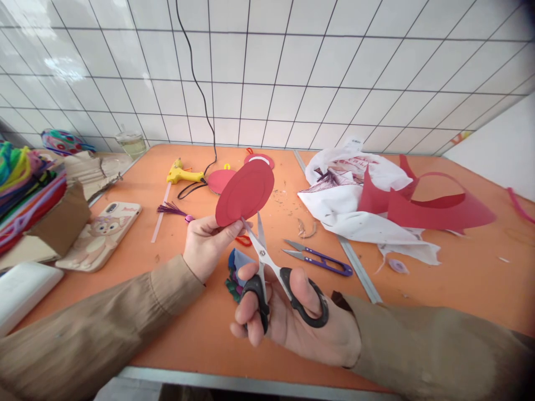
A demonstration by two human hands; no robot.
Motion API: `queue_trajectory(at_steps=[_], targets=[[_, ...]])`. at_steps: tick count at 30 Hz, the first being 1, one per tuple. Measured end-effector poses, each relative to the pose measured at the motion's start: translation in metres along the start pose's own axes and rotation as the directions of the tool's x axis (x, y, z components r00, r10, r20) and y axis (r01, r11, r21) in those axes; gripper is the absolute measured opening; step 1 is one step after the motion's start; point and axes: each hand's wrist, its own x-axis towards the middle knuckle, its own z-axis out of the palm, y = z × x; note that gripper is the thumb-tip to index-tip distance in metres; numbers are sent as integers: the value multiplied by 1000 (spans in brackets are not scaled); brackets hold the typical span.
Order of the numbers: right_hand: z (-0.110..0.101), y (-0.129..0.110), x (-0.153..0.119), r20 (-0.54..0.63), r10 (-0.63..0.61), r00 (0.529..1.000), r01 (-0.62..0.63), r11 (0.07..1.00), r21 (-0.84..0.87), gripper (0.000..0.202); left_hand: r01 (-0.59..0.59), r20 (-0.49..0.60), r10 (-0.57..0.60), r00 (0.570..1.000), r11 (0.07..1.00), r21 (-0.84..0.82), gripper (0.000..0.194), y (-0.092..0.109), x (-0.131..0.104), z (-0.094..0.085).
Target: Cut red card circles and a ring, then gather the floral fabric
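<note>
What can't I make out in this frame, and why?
All in the head view:
Left hand, index fingertip: behind the held red disc.
Red disc lying beyond, right part: behind the held disc.
Blue and green pieces: partly behind the right hand.
White case: cut off by the left edge.
White bag, print: creased, too blurred to read.

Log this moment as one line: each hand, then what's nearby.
left hand: pinching red disc | right hand: holding scissors, open, at disc's lower edge | nearby: purple snips, yellow glue gun
</note>
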Motion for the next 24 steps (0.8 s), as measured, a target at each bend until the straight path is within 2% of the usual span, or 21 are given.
queue_trajectory(at_steps=[14, 20, 24], targets=[[-1, -1, -1, 26, -17, 1000, 18, 999, -41, 45, 14, -8, -15, 1000, 999, -47, 7, 0, -1, 2], [-1, 0, 1, -28, -12, 1000, 11, 999, -49, 45, 26, -17, -26, 1000, 998, -49, 8, 0, 0, 2], [-2, -1, -1, -29, -10, 1000, 7, 995, -103, 48, 55, -16, -57, 998, 992, -110, 7, -2, 0, 2]])
